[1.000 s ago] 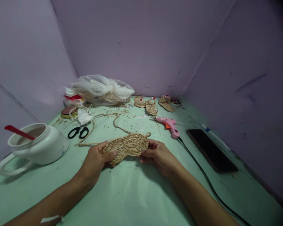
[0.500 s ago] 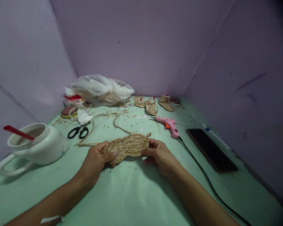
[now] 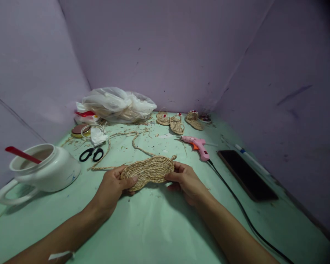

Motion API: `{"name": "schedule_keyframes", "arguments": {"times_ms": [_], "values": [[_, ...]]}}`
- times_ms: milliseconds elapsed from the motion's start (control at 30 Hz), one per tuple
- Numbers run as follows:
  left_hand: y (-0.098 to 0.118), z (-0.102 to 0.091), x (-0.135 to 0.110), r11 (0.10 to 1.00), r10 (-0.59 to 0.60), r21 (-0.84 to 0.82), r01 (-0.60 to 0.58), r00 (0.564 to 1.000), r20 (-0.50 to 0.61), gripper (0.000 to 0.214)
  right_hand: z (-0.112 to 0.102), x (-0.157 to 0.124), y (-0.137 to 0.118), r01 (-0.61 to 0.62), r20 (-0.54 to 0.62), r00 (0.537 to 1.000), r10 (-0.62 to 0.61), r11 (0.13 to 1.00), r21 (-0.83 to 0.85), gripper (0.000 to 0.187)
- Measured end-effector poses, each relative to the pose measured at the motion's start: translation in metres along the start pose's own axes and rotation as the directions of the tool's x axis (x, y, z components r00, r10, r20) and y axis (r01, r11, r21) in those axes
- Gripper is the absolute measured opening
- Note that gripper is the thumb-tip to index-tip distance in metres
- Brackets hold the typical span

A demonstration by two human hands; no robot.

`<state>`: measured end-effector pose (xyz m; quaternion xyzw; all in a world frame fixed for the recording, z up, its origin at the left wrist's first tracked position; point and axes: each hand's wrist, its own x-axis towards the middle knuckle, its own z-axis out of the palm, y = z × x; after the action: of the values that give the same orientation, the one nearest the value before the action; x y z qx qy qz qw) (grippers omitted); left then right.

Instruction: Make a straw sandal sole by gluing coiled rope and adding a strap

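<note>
Two hands [image 3: 112,187] [image 3: 187,181] around one woven sole [image 3: 148,170]

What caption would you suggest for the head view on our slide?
Left hand and right hand hold a coiled straw sole over a green table; scissors, pink glue gun and phone nearby.

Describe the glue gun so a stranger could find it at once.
Start on the green table, right of the middle, just beyond the right hand and left of the dark phone. The glue gun lies there on its side, a black cord trailing from it. It is the only pink thing, with an orange trigger.
</note>
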<state>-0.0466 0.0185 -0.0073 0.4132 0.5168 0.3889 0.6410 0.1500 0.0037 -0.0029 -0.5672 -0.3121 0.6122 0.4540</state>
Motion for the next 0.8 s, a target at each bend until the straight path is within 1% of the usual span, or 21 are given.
{"name": "schedule_keyframes", "arguments": {"times_ms": [100, 200, 500, 667, 800], "values": [[-0.0003, 0.0001, -0.0004, 1.0, 0.003, 0.001, -0.003, 1.0, -0.002, 0.037, 0.0006, 0.0013, 0.0018, -0.004, -0.017, 1.0, 0.004, 1.0, 0.007, 0.027], [-0.0005, -0.0003, -0.0006, 1.0, 0.005, 0.003, -0.005, 1.0, 0.003, 0.039, 0.0008, 0.0019, 0.0024, -0.006, -0.027, 1.0, 0.007, 1.0, 0.013, 0.025], [-0.0002, -0.001, -0.0003, 1.0, -0.01, 0.0, 0.01, 1.0, 0.001, 0.044, 0.0003, -0.0004, 0.0002, 0.019, -0.003, 1.0, -0.019, 1.0, 0.004, 0.029], [-0.0001, -0.001, 0.0003, 1.0, -0.002, 0.007, 0.002, 1.0, 0.008, 0.039, 0.001, 0.0002, 0.0015, 0.016, -0.028, 0.999, -0.016, 1.0, 0.022, 0.031], [-0.0005, -0.0008, -0.0003, 1.0, -0.001, 0.01, 0.0, 1.0, 0.017, 0.039, 0.0018, -0.0002, 0.0013, 0.022, -0.052, 0.998, -0.021, 0.999, 0.029, 0.029]]}}
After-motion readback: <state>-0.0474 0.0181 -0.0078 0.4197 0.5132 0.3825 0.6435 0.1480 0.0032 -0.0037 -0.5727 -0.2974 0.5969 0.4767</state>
